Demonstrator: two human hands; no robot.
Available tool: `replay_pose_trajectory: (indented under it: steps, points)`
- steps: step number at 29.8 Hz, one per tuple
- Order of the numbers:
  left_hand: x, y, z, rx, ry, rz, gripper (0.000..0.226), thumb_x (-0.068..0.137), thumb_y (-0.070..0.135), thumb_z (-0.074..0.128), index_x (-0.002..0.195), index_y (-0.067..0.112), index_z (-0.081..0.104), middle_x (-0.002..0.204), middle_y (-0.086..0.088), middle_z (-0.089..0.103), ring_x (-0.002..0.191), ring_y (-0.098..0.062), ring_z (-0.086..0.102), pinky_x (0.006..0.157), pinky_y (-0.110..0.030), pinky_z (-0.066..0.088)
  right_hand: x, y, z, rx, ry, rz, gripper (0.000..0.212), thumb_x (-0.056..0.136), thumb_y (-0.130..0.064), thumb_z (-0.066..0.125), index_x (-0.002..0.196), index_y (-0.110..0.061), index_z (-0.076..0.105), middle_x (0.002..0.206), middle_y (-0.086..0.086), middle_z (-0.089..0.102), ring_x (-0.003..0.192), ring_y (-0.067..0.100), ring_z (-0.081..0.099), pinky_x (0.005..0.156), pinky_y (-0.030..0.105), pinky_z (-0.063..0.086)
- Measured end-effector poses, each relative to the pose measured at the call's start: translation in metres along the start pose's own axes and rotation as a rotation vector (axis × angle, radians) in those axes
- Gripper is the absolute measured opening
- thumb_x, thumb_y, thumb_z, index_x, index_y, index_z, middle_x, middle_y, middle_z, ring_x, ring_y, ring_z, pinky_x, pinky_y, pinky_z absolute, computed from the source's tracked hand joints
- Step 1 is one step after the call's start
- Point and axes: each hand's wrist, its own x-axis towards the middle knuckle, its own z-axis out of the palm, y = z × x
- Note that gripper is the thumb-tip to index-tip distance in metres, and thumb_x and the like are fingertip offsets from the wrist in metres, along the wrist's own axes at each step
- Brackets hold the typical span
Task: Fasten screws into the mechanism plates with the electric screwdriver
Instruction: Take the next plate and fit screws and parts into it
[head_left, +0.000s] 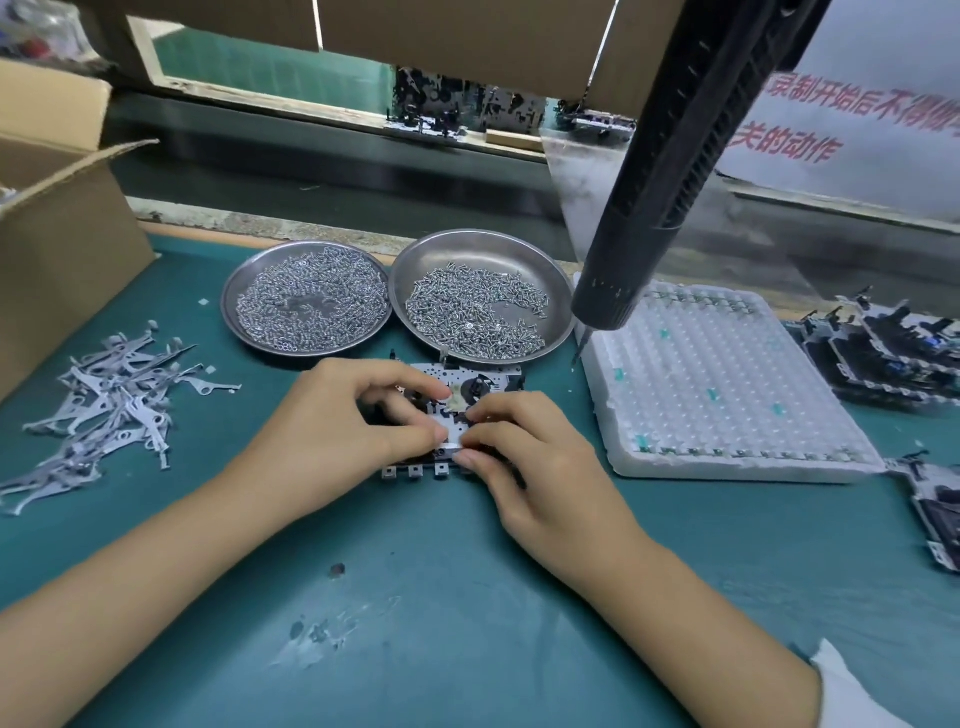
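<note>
A metal mechanism plate (470, 384) lies flat on the green mat (467, 597) in front of me. My left hand (343, 426) rests over its left part, fingers curled down onto it. From the right, my right hand (524, 457) pinches a small part at the plate's near middle. The black electric screwdriver (670, 171) hangs free above and to the right, bit pointing down beside the right dish, with neither hand on it. Two steel dishes hold screws: the left dish (306, 249) with tiny ones, the right dish (550, 270) with larger ones.
A pile of flat metal levers (104, 405) lies at the left. A white foam tray (727, 384) sits at the right, with stacked mechanism plates (893, 353) beyond it. An open cardboard box (57, 223) stands at the far left.
</note>
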Motion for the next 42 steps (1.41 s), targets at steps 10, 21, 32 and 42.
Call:
replay_pose_trajectory:
  steps: [10,21,32,42]
  points:
    - [0.001,-0.001,0.001,0.035,-0.034,0.032,0.038,0.072,0.007,0.076,0.093,0.037,0.069,0.069,0.007,0.073,0.063,0.001,0.062,0.066,-0.010,0.049,0.000,-0.004,0.010,-0.167,0.112,-0.068,0.006,0.082,0.001,0.061,0.079,0.004,0.065,0.086,0.014,0.064,0.072,0.033,0.056,0.056,0.040,0.049]
    - [0.005,-0.001,-0.003,-0.033,-0.062,0.025,0.036,0.066,0.021,0.081,0.098,0.035,0.070,0.074,0.005,0.074,0.061,-0.006,0.061,0.054,-0.018,0.050,0.005,0.004,-0.003,0.359,0.261,0.303,0.014,0.090,-0.013,0.058,0.086,-0.007,0.070,0.085,-0.002,0.064,0.083,0.007,0.058,0.077,0.016,0.044]
    - [0.016,-0.008,-0.017,0.171,0.203,0.259,0.016,0.075,0.039,0.072,0.090,0.036,0.070,0.080,0.016,0.069,0.071,-0.002,0.057,0.071,-0.008,0.043,0.002,0.001,-0.001,0.490,0.319,0.402,0.011,0.091,-0.014,0.061,0.086,-0.020,0.070,0.084,-0.006,0.067,0.082,0.002,0.060,0.073,0.014,0.045]
    - [0.052,-0.020,-0.050,0.700,0.366,-0.033,0.018,0.085,0.023,0.068,0.102,0.017,0.073,0.095,-0.009,0.071,0.094,-0.028,0.062,0.088,-0.036,0.046,0.000,0.002,0.000,0.522,0.315,0.433,0.013,0.092,-0.013,0.062,0.085,-0.021,0.070,0.080,-0.011,0.065,0.078,0.000,0.058,0.072,0.011,0.041]
